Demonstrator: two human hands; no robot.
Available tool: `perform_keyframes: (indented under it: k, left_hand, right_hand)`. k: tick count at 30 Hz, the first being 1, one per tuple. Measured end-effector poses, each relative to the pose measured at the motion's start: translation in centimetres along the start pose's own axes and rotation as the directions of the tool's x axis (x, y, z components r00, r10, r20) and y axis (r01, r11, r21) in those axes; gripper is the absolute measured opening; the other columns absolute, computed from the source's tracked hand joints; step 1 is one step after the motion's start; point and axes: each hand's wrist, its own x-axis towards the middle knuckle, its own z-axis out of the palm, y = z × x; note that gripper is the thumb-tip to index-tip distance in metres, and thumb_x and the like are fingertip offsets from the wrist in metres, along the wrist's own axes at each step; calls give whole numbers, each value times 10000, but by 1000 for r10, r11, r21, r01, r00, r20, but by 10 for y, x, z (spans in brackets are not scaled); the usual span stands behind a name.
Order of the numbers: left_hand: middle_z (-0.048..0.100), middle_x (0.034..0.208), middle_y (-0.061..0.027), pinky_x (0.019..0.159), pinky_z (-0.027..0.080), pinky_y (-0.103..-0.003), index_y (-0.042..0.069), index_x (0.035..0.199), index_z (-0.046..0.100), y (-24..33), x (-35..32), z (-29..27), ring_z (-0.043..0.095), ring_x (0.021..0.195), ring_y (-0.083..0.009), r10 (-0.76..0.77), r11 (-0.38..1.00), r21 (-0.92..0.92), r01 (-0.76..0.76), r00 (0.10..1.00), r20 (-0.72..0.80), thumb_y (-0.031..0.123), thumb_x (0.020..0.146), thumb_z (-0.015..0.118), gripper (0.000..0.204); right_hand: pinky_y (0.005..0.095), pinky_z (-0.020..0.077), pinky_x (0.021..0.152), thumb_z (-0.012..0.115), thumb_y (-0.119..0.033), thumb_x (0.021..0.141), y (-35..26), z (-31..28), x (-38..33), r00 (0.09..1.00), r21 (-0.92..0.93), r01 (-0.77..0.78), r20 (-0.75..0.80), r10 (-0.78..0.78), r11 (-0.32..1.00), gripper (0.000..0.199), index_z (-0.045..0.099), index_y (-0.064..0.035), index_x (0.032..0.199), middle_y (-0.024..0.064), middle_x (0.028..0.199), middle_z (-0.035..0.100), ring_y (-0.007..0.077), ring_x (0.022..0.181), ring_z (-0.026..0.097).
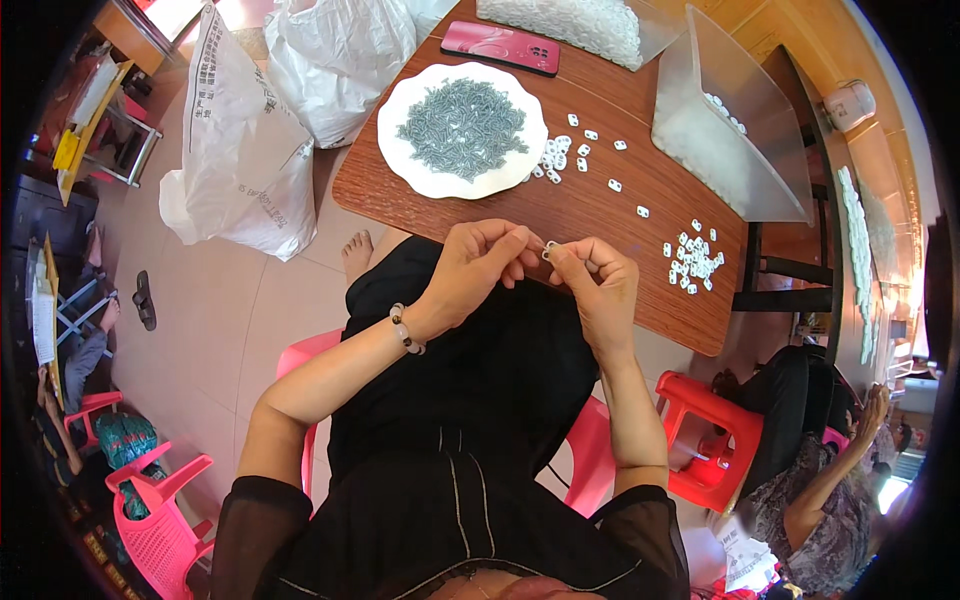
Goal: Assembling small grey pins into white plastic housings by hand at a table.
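Over the table's near edge, my right hand (608, 285) pinches a small white plastic piece (549, 251) between thumb and finger. Close beside it, my left hand (475, 268) has its thumb and fingertips pressed together; whatever is in them is too small to make out. Beyond my hands stands a white scalloped plate (394, 158) heaped with small grey metal pins (463, 125). Loose white two-holed pieces (562, 150) lie against the plate's right side, and several more are scattered rightward. Another cluster of white pieces (694, 262) lies near the table's right end.
On the brown wooden table (660, 310) are a pink phone (500, 48) and a clear bin (735, 150) with white pieces. White sacks (245, 150) stand on the floor at the left. A red stool (712, 440) and a seated person (810, 490) are at the right.
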Motion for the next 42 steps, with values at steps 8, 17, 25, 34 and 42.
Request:
perform_keyframes:
  k: [8,17,25,34,42]
  left_hand:
    - [631,752,-33,554,430,-185,-17,907,671,-1,1,-3,540,614,-59,-40,995,-88,39,999,-10,176,945,538,238]
    - [635,746,-20,553,429,-192,-10,933,665,7,2,5,529,616,-48,-23,998,50,24,999,-32,139,919,577,174]
    - [582,871,-86,671,467,-313,9,966,623,25,29,30,572,753,-223,464,454,767,-454,855,232,44,823,609,148]
    - [609,877,-91,734,422,-422,57,887,666,54,128,33,534,913,-285,413,-387,886,-255,811,414,193,786,655,170]
    - [675,836,-108,754,437,-453,95,794,704,49,159,37,584,939,-302,184,-433,875,-217,929,321,256,768,697,163]
  right_hand:
    - [175,443,586,651,-92,881,-1,0,1,1000,-2,3,-5,-3,1000,126,659,25,835,19,711,643,43,628,573]
    - [161,399,548,658,-108,876,-8,-13,2,999,48,-4,-33,6,999,126,665,11,836,14,686,637,28,597,545]
    - [179,374,596,664,-108,866,-35,-48,3,982,33,132,-140,-126,991,107,668,-9,826,4,691,633,28,618,519]
    - [177,371,599,668,-100,863,-29,-67,-21,975,27,117,-194,-110,993,98,659,-20,809,-10,676,615,21,614,505]
    - [161,383,566,665,-107,870,-24,-73,-34,979,72,72,-197,-56,995,101,659,-20,819,-8,675,620,14,605,524]
